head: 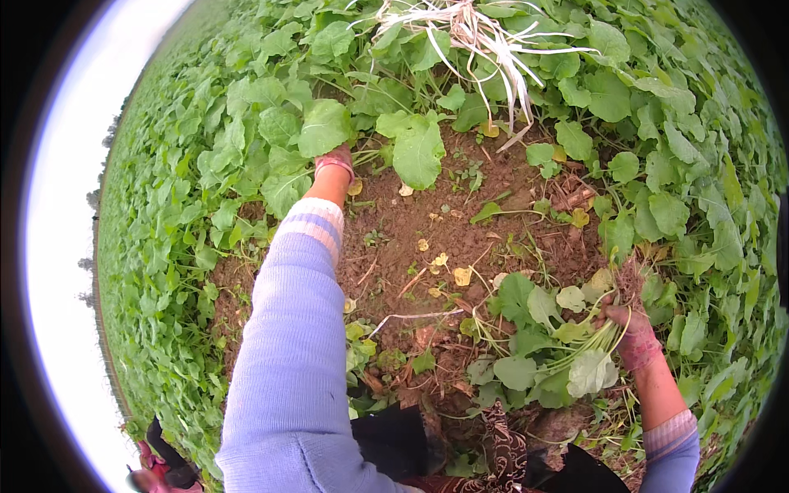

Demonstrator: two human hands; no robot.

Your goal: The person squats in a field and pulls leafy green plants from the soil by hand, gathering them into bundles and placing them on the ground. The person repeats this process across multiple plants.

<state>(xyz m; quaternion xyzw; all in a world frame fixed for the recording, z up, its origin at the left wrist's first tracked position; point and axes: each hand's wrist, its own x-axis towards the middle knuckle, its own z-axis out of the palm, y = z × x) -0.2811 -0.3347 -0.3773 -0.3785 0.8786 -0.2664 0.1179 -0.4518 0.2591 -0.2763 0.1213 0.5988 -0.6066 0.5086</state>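
Note:
My right hand, in a soiled pink glove, grips a bunch of uprooted leafy green seedlings. Their tangled, dirt-covered roots stick up above the fist, while the leaves hang down towards the left. My left hand is stretched forward among the growing leafy plants, low over the soil. A broad leaf covers its fingers, so what they touch is hidden. Just to its right, another large-leaved plant leans over bare soil.
A bundle of white flat strips lies over the plants ahead. Brown soil with yellowed leaves and one loose pale strip lies between my arms. Dense crop surrounds this patch. Another person is at the lower left.

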